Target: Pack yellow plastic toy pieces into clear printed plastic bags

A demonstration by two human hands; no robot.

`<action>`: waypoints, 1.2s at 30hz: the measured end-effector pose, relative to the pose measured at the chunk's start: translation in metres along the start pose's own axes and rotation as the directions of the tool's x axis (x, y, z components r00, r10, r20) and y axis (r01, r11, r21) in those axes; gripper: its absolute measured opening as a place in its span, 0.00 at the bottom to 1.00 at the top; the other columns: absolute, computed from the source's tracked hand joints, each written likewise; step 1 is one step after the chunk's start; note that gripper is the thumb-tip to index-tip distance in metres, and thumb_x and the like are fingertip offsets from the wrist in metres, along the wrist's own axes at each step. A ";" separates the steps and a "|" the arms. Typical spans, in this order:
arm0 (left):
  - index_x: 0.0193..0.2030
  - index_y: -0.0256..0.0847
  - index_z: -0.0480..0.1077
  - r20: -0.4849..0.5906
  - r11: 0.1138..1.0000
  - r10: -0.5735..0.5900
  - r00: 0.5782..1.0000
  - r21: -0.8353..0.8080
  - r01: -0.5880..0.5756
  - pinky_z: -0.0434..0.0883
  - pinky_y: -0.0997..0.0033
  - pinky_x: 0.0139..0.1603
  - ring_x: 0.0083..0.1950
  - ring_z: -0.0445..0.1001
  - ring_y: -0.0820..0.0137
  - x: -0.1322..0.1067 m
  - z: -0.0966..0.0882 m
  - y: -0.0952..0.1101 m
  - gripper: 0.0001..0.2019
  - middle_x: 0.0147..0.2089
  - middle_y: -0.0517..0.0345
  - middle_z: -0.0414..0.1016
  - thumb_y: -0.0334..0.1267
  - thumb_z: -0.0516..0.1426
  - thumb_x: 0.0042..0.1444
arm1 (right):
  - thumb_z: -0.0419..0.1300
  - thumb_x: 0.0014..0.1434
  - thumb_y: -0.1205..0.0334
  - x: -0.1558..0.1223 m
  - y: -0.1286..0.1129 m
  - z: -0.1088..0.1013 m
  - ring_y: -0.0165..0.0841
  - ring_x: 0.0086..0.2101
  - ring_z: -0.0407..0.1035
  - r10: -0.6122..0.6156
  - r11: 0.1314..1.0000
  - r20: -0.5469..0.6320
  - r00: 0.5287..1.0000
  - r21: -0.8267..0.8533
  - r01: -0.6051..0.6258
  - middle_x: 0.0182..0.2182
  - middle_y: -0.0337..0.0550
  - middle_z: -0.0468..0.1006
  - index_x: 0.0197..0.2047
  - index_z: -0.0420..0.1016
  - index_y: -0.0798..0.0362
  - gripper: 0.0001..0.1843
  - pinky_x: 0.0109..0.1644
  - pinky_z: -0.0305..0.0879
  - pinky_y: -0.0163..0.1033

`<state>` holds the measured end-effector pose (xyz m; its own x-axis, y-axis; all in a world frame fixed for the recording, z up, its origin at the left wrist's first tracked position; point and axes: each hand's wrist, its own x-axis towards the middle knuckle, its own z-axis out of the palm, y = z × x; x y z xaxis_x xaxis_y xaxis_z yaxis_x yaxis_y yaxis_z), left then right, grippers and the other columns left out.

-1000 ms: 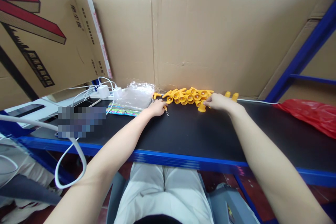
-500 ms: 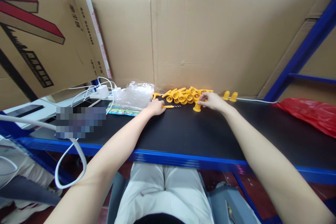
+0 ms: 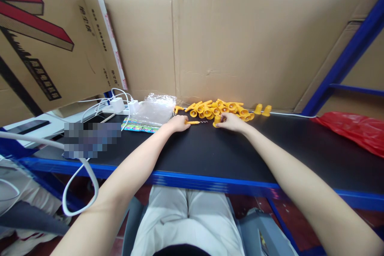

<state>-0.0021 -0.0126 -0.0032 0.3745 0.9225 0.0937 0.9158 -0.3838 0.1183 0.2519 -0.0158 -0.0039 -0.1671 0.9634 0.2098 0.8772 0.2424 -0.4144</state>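
Note:
A heap of small yellow cone-shaped plastic parts (image 3: 220, 109) lies at the back of the black shelf top (image 3: 228, 152), against the cardboard wall. My left hand (image 3: 178, 123) is closed on a yellow corkscrew-like piece (image 3: 196, 122) that lies flat, its metal spiral pointing right. My right hand (image 3: 229, 121) pinches one yellow cone part (image 3: 216, 120) standing on the surface, just right of that spiral. Two more yellow cones (image 3: 262, 109) stand apart to the right of the heap.
A clear plastic bag (image 3: 153, 109) over a colourful packet lies left of my left hand. White chargers and cables (image 3: 118, 105) sit further left, with a phone (image 3: 28, 125). A red plastic bag (image 3: 357, 130) lies at the right. Cardboard sheets wall the back.
My right hand slid left with the yellow cone towards the corkscrew tip. My left hand laid the corkscrew piece flat, spiral pointing right. More cones now show right of the heap.

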 end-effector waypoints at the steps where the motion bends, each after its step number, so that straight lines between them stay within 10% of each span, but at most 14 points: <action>1: 0.47 0.41 0.67 -0.001 1.000 0.001 1.000 -0.005 -0.001 0.68 0.67 0.45 0.47 0.72 0.62 0.000 0.000 0.000 0.19 0.46 0.51 0.74 0.47 0.49 0.53 | 0.61 0.43 0.57 0.000 -0.001 0.000 0.28 0.28 0.64 -0.019 1.000 -0.012 1.000 0.007 0.020 0.28 0.37 0.71 0.28 0.63 0.53 0.13 0.31 0.58 0.33; 18: 0.46 0.39 0.68 -0.021 0.999 0.028 0.999 -0.045 -0.029 0.67 0.68 0.44 0.45 0.72 0.61 0.002 0.003 -0.002 0.18 0.45 0.49 0.74 0.44 0.50 0.52 | 0.60 0.48 0.63 -0.003 -0.007 -0.005 0.32 0.31 0.67 -0.133 0.983 0.046 0.990 -0.123 0.137 0.31 0.43 0.73 0.38 0.71 0.56 0.12 0.35 0.61 0.35; 30: 0.45 0.41 0.67 -0.268 0.967 0.101 0.958 -0.201 -0.158 0.64 0.73 0.35 0.33 0.70 0.70 0.003 0.004 -0.001 0.16 0.32 0.58 0.71 0.40 0.55 0.47 | 0.62 0.49 0.57 -0.001 -0.006 -0.006 0.31 0.35 0.70 -0.197 0.880 -0.014 0.980 0.438 0.183 0.41 0.48 0.72 0.43 0.69 0.57 0.19 0.45 0.67 0.41; 36: 0.42 0.40 0.68 -0.353 0.953 0.083 0.932 -0.245 -0.178 0.63 0.73 0.33 0.30 0.66 0.72 0.005 0.004 0.001 0.16 0.28 0.61 0.68 0.39 0.56 0.44 | 0.62 0.47 0.58 0.000 -0.006 -0.009 0.33 0.36 0.70 -0.269 0.839 -0.119 0.956 0.458 0.294 0.41 0.46 0.72 0.41 0.68 0.53 0.18 0.47 0.66 0.46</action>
<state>0.0014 -0.0078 -0.0068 0.3734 0.8132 0.4463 0.7707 -0.5398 0.3386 0.2513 -0.0183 0.0067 -0.3422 0.8417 0.4178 0.4812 0.5388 -0.6914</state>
